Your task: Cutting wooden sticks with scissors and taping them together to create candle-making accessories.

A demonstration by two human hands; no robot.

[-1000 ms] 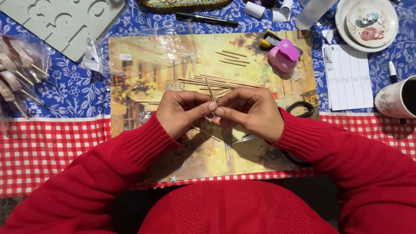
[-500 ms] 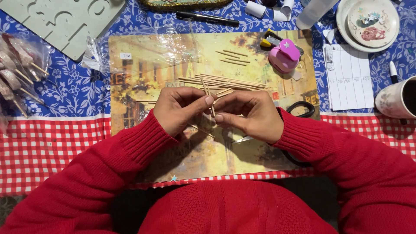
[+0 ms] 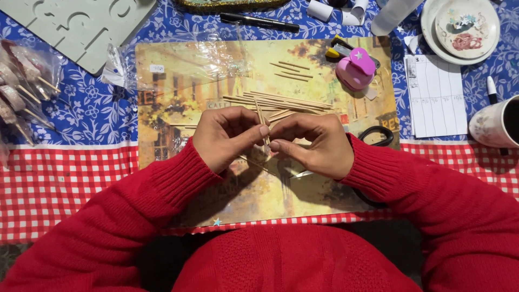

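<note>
My left hand (image 3: 227, 135) and my right hand (image 3: 313, 143) meet over a yellow picture mat (image 3: 184, 97), both in red sleeves. Between thumbs and fingertips they pinch a thin wooden stick (image 3: 261, 120), which stands nearly upright and leans slightly left. Just beyond the hands lies a loose pile of wooden sticks (image 3: 286, 103), and a few shorter sticks (image 3: 292, 71) lie farther back. Scissors (image 3: 373, 138) lie partly under my right wrist.
A pink paper punch (image 3: 356, 67) sits at the mat's back right. A lined paper (image 3: 436, 94), a plate (image 3: 459, 27), a mug (image 3: 497, 123) and a white marker (image 3: 492, 89) are on the right. A black pen (image 3: 259, 21), green stencil (image 3: 81, 24) and bagged sticks (image 3: 24, 89) are back and left.
Both hands stay together over the mat; the fingers have shifted slightly on the held stick, which now shows a bit more above the fingertips.
</note>
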